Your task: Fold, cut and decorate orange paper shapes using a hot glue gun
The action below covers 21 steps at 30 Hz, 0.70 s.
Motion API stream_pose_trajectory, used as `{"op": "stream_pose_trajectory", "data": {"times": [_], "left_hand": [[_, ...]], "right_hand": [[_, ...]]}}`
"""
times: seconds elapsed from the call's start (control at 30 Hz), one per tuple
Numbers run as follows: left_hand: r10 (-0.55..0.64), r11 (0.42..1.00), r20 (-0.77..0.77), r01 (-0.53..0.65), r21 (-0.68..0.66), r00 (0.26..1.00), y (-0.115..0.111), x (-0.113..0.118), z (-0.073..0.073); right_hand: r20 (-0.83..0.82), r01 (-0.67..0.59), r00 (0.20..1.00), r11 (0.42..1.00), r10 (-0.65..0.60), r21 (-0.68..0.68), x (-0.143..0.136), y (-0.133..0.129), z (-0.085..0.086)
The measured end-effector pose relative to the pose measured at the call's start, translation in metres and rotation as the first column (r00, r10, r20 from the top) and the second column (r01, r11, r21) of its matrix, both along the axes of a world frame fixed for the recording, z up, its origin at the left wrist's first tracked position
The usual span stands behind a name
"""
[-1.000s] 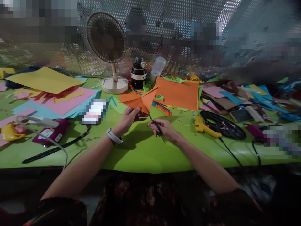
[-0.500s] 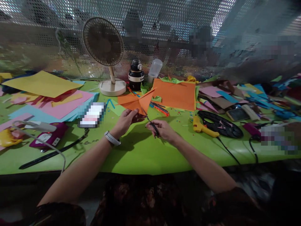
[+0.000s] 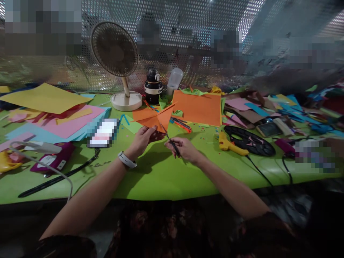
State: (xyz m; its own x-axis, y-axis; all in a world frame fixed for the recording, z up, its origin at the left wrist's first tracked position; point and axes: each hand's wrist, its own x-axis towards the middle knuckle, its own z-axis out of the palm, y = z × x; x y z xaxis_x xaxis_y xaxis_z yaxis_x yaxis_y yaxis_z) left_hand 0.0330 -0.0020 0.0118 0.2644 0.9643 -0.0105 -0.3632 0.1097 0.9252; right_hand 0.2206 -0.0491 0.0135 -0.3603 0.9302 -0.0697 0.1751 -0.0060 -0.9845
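My left hand (image 3: 146, 139), with a white band at the wrist, pinches the lower edge of an orange paper piece (image 3: 153, 120) with several pointed parts. Black-handled scissors (image 3: 173, 146) are in my right hand (image 3: 182, 148), their blades pointing up and left against the orange paper. Both hands are a little above the green tabletop (image 3: 166, 179), close together. Part of the scissors' handle is hidden by my fingers.
Behind stand a fan (image 3: 126, 100), a black bottle (image 3: 153, 87) and an orange sheet (image 3: 199, 107). Left lie a phone (image 3: 103, 132), a purple box (image 3: 53, 156) and coloured papers (image 3: 45, 98). Right are a yellow glue gun (image 3: 232, 146) and a black reel (image 3: 249, 141).
The view has shifted slightly, moving most table items a little left in the picture. Both hands keep their hold on the orange paper and the scissors.
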Motion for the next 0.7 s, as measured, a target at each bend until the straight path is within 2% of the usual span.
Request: {"op": "stream_pose_trajectory", "data": {"times": [0.4, 0.7], "left_hand": [[-0.026, 0.999, -0.002, 0.026, 0.026, 1.0, 0.0008, -0.0001, -0.0045], [-0.033, 0.999, -0.067, 0.035, 0.03, 0.997, 0.0014, 0.0003, -0.0094]], "right_hand": [[-0.02, 0.007, 1.0, 1.0, -0.006, 0.028, -0.0014, 0.0, -0.0008], [-0.017, 0.024, 1.0, 1.0, -0.023, 0.013, 0.0003, 0.0011, -0.0021]]}}
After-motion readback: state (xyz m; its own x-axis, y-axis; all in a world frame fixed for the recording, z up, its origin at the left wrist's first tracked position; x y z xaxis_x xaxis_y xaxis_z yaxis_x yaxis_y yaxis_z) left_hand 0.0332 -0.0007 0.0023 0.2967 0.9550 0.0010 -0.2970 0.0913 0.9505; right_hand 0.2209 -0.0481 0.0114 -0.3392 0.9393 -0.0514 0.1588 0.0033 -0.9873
